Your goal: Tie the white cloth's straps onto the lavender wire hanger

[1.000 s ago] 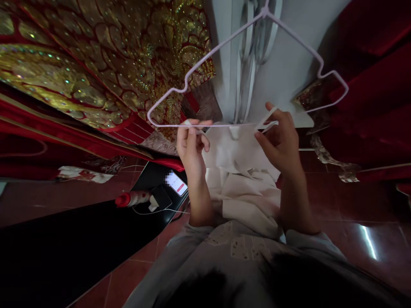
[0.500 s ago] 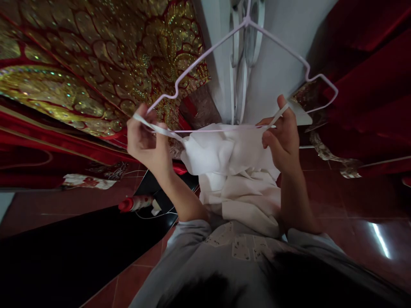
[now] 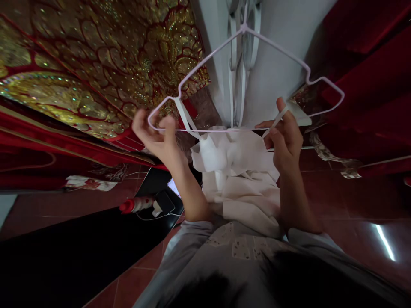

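Observation:
A pale pink hanger (image 3: 210, 55) spans the space before me. Below its bottom bar, a white garment with thin straps (image 3: 237, 154) falls in folds toward my lap. The garment's left strap (image 3: 185, 114) loops over the notch in the hanger's left arm. My left hand (image 3: 157, 132) is around the hanger's left end, its fingers loosely curled and apart, slightly blurred, with no strap in them. On the other side, my right hand (image 3: 284, 139) holds the right strap (image 3: 276, 122), which runs over the raised index finger down toward the thumb. That strap is off the hanger's right arm.
Gold-sequined red garments (image 3: 154, 55) hang at the left, dark red cloth (image 3: 372, 81) at the right. White scrolled metalwork (image 3: 236, 72) stands behind the hanger. On a black surface (image 3: 80, 252) at lower left lie a red-capped bottle (image 3: 136, 205), a lit phone (image 3: 174, 187) and a cable.
The left strap has gone from my left fingers onto the hanger's left notch. My left hand has let go of it and loosened. My right hand keeps its strap, almost unmoved.

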`<action>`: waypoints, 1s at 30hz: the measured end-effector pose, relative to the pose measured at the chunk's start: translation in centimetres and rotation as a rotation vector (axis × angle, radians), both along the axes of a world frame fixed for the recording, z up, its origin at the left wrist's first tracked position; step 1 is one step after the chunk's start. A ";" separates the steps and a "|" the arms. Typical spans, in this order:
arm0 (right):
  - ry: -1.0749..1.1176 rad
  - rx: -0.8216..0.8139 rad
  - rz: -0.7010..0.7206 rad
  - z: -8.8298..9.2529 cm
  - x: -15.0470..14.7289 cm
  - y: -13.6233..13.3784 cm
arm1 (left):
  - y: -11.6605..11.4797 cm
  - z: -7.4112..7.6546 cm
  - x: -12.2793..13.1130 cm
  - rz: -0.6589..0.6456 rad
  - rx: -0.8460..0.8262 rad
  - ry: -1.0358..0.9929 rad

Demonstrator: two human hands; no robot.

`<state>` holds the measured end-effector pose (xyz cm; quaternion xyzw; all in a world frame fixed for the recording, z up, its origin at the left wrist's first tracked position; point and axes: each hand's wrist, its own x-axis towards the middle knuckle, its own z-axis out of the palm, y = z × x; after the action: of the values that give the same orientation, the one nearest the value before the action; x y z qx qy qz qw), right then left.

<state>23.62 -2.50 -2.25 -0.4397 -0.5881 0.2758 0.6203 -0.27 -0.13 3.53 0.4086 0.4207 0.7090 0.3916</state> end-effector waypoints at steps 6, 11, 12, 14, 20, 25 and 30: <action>0.129 0.279 -0.298 0.1 -0.5 0.4 | -0.6 -3.1 2.7 0.001 0.003 -0.093; 0.266 0.593 -0.606 -0.7 7.8 2.7 | -0.6 -4.5 2.8 0.006 0.131 -0.219; 0.238 0.572 -0.619 -0.5 9.4 3.0 | -0.6 -4.6 2.7 0.003 0.138 -0.224; 0.049 0.420 -0.532 0.7 11.3 3.3 | -0.5 -4.6 2.5 -0.003 0.145 -0.227; -0.358 0.236 -0.295 6.7 8.4 2.9 | -0.4 -4.8 2.6 0.027 0.147 -0.201; -0.761 0.177 -0.316 8.7 5.5 1.6 | -0.5 -4.9 2.3 0.020 0.133 -0.181; -0.417 0.661 -0.552 5.5 3.4 0.5 | -0.8 -5.2 2.8 0.013 0.105 -0.141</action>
<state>26.97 -2.02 3.29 -0.4046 -0.6175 -0.1952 0.6456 2.49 -0.96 -1.64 0.3747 0.3572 0.7597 0.3936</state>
